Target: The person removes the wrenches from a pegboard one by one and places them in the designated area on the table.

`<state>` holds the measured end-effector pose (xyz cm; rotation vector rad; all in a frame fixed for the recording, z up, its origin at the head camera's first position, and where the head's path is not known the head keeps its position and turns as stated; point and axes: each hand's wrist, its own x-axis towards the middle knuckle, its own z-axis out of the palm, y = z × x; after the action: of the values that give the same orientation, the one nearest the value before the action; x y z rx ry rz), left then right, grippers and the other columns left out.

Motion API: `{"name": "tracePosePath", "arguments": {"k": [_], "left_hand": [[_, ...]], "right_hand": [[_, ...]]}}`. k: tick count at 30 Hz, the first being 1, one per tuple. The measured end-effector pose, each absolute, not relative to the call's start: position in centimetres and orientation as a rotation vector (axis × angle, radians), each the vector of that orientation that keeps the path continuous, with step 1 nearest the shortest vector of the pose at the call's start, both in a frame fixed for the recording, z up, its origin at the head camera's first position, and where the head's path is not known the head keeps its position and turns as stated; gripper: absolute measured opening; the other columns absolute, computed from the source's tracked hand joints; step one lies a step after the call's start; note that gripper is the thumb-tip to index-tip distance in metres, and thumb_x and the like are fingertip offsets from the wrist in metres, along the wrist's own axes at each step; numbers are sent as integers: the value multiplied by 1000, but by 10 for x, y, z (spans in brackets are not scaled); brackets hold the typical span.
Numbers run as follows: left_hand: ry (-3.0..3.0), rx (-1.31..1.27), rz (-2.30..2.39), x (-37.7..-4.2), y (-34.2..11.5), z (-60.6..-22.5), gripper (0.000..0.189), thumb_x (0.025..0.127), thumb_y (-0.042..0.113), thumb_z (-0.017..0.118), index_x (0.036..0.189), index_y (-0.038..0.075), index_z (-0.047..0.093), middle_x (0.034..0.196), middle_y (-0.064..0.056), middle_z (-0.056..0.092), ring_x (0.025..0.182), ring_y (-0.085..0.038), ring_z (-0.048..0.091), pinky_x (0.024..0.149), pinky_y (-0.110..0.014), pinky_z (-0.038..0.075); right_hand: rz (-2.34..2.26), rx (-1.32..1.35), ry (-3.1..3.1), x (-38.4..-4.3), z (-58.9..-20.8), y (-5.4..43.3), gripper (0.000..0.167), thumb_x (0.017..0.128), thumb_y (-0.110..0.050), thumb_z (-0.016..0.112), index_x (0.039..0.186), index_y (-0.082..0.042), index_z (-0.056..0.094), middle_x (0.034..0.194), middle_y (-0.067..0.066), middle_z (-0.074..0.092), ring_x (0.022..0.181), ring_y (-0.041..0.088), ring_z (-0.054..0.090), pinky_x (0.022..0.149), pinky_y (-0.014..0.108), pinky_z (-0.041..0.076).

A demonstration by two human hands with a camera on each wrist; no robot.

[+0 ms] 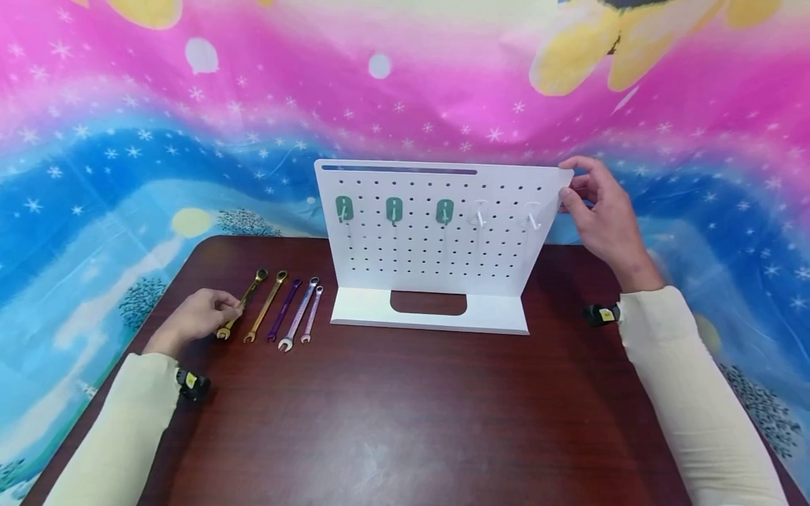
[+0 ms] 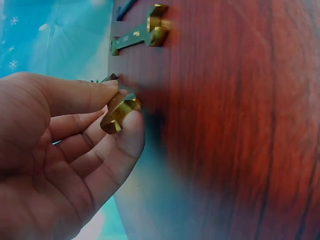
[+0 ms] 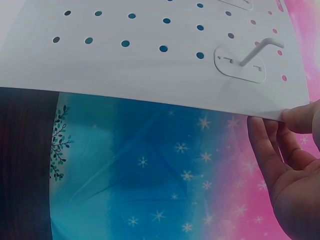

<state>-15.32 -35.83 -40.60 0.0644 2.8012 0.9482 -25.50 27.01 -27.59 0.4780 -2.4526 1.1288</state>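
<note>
At the table's left side my left hand (image 1: pixel 205 314) pinches a gold combination wrench (image 2: pixel 120 115) between thumb and fingers; it is the leftmost of a row. Beside it lie another gold wrench (image 1: pixel 266 307), a purple wrench (image 1: pixel 284 311), a silver wrench (image 1: pixel 299 315) and a smaller pinkish wrench (image 1: pixel 312 315). My right hand (image 1: pixel 601 211) grips the upper right corner of a white pegboard stand (image 1: pixel 418 274), thumb in front and fingers behind the edge. Green hooks (image 1: pixel 394 210) and white hooks (image 1: pixel 479 214) are fixed in a row across the board.
The dark reddish-brown table (image 1: pixel 380 407) has its back edge against a colourful snowflake-patterned cloth (image 1: pixel 266 126). The stand's base, with a rounded cutout, rests near the back of the table, right of the wrenches.
</note>
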Motion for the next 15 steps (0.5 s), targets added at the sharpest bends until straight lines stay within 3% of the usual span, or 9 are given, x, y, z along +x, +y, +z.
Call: {"name": "tracePosePath", "arguments": {"k": [9,15], "left_hand": [[2839,-12,921,-154,-351,-415,19,102,14,65,107,-4,65,91,-12,66,73,-24,57,62,-37,50],[2869,-15,876,-155,-353,-415,18,102,15,65,106,-3,66,81,-5,65,68,-22,57,60,-37,48]], "right_hand": [[1138,484,-2433,-255,-280,271,46,106,-14,57,151,-22,48,115,12,62,95,17,63,81,16,54],[1141,480,-2426,-257,-279,270,46,106,-15,58,150,-21,49,113,11,62,95,14,63,80,15,53]]}}
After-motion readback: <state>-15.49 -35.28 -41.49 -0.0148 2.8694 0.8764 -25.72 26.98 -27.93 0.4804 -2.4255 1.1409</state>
